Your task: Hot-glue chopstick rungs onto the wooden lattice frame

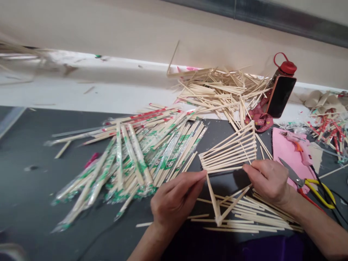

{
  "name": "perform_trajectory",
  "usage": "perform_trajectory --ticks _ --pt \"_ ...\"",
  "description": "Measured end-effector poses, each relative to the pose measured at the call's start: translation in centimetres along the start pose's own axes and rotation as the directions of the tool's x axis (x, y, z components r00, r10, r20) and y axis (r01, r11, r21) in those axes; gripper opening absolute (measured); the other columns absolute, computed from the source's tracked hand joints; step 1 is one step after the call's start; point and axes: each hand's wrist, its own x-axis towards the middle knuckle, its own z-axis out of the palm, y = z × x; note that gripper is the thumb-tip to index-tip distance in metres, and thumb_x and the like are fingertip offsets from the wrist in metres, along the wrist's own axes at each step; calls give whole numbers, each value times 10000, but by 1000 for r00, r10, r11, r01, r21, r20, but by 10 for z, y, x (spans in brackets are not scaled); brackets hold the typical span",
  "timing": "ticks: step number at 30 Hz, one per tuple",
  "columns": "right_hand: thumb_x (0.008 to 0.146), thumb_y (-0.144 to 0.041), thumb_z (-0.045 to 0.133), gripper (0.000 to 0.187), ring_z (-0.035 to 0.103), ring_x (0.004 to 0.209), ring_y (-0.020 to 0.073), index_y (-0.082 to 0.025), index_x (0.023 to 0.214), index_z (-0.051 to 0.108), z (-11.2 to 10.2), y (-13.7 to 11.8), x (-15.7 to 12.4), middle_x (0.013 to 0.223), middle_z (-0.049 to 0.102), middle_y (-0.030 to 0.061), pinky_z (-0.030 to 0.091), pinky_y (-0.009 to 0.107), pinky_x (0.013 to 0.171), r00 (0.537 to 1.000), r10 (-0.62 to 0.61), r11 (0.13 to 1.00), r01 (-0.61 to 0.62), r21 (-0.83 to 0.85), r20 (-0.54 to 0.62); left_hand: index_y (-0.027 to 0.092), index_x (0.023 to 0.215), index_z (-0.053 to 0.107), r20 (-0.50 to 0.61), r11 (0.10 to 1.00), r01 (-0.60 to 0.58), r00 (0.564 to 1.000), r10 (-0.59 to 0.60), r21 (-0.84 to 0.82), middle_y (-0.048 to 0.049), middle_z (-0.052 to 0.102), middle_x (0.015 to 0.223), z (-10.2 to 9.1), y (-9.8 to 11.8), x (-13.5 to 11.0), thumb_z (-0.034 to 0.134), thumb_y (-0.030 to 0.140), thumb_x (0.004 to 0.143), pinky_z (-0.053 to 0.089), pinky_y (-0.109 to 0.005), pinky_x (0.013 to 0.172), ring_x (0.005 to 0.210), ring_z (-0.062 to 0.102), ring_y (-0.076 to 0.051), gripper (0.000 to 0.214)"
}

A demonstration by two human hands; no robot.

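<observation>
A frame built of glued wooden chopsticks [230,152] stands over the near part of the table, its slats lying side by side across a ladder-like panel. Two longer legs of it meet in a point near the table's front edge. My left hand [175,201] pinches the frame's near left corner between thumb and fingers. At the near right corner, my right hand [269,181] is closed, thumb and forefinger on the end of the lowest slat. Loose chopsticks [252,214] lie beneath and beside the frame, partly hidden by my right hand.
Plastic-wrapped chopsticks [152,156] spread over the table at left. Behind lies a heap of bare chopsticks [217,90]. A phone [282,96] leans on a red-capped bottle [288,67]. At right are a pink glue gun [300,146] with its cord and yellow-and-red-handled scissors [300,183].
</observation>
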Motion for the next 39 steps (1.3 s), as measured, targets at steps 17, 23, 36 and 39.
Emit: perform_trajectory --ticks 17,23,36,39 --pt "831 -81 607 167 600 648 121 -172 952 679 5 0 -3 751 684 35 408 249 576 996 60 998 -61 -17 -68 219 903 716 -31 995 -88 996 89 37 -5 751 757 0 -6 0 613 223 878 562 -186 585 588 702 -129 106" --pt "829 -104 627 162 629 677 133 -171 963 689 -1 2 -5 764 703 48 444 241 616 998 47 999 -48 -17 -44 213 895 713 -13 1000 11 1000 -10 24 1 754 760 -2 4 2 646 203 852 563 -179 601 594 704 -119 80" --pt "791 -88 666 204 635 636 134 -192 962 702 -4 6 -9 771 722 34 428 252 581 999 25 998 -26 -50 -19 188 852 696 -27 984 99 994 -104 -148 -4 740 711 1 9 1 660 111 813 552 -160 570 586 688 -99 94" --pt "788 -75 666 207 630 638 136 -181 963 693 -3 8 -10 758 718 37 424 255 582 1000 10 999 -10 -35 -26 186 860 694 -28 987 82 996 -87 -140 -4 734 701 1 11 3 659 106 815 546 -159 564 577 681 -96 99"
